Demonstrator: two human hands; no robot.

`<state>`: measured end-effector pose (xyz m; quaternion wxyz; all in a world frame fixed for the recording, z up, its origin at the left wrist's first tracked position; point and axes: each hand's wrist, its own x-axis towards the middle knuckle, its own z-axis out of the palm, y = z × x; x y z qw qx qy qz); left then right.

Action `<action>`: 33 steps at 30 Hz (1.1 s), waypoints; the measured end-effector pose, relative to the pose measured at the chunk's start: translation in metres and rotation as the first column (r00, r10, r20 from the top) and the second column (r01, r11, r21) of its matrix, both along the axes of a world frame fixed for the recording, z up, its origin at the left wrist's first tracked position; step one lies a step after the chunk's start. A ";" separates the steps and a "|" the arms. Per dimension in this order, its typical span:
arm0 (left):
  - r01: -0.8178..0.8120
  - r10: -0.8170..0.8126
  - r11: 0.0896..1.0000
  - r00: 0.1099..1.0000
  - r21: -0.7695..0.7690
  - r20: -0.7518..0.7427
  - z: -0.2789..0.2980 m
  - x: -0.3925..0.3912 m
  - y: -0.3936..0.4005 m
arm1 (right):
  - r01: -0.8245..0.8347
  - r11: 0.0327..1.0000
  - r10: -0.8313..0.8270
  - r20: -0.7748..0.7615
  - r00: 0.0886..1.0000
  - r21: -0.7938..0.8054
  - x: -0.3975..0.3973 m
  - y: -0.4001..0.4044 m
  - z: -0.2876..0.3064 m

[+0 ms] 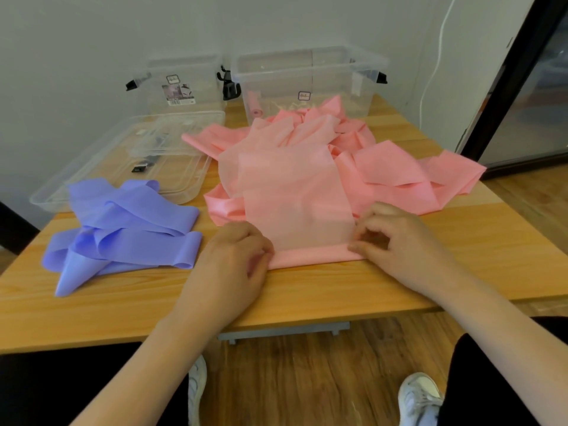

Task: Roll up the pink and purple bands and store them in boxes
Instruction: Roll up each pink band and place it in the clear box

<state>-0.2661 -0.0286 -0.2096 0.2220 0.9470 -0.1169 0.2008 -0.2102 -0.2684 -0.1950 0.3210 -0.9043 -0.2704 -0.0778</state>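
Observation:
A long pink band (295, 192) lies in a loose heap across the middle and right of the wooden table (307, 290). Its near end is turned over into a thin roll (313, 255) close to the front edge. My left hand (239, 259) pinches the roll's left end and my right hand (390, 238) pinches its right end. A purple band (129, 229) lies crumpled at the left. Two clear boxes stand at the back: the left one (181, 84) and the right one (307, 81), which holds a small pink roll (255, 104).
A clear lid (129, 155) lies flat behind the purple band, with small dark items on it. A white wall rises behind the boxes, with a cable at the right. A dark glass door frame (507, 87) stands at the right. My legs and white shoes are below the table.

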 end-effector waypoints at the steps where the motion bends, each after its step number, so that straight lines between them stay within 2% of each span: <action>1: 0.038 -0.038 0.999 0.999 -0.002 -0.025 0.001 -0.001 0.001 | -0.043 0.999 0.043 0.002 0.999 -0.029 0.000 -0.002 0.001; 4: 0.083 -0.084 0.996 0.994 -0.014 -0.070 0.003 -0.002 0.006 | -0.087 0.993 0.087 -0.011 0.996 -0.078 -0.001 -0.007 0.002; 9: -0.009 -0.001 0.988 0.998 -0.152 -0.066 0.002 -0.002 0.003 | -0.017 1.000 0.016 -0.036 0.999 -0.024 -0.005 -0.001 -0.002; 15: -0.006 0.004 0.999 0.998 -0.039 -0.066 0.003 -0.002 0.000 | 0.030 1.000 -0.030 -0.039 0.999 0.000 -0.003 0.003 -0.003; 21: 0.081 -0.088 0.995 0.984 -0.051 -0.155 0.011 -0.003 0.009 | -0.113 0.993 0.110 -0.086 0.990 -0.033 -0.003 -0.004 0.002; 24: 0.054 -0.064 0.995 0.991 -0.081 -0.120 0.009 -0.004 0.007 | -0.075 0.997 0.074 -0.059 0.995 -0.014 -0.005 0.000 0.000; 28: -0.024 0.011 0.988 0.996 -0.153 -0.085 0.003 -0.005 0.003 | 0.003 1.000 -0.003 -0.106 0.994 -0.001 -0.007 0.007 -0.001; 33: 0.048 -0.051 0.998 0.995 -0.042 -0.081 0.005 -0.003 0.009 | 0.053 0.998 -0.053 -0.041 0.998 0.015 -0.005 0.010 -0.002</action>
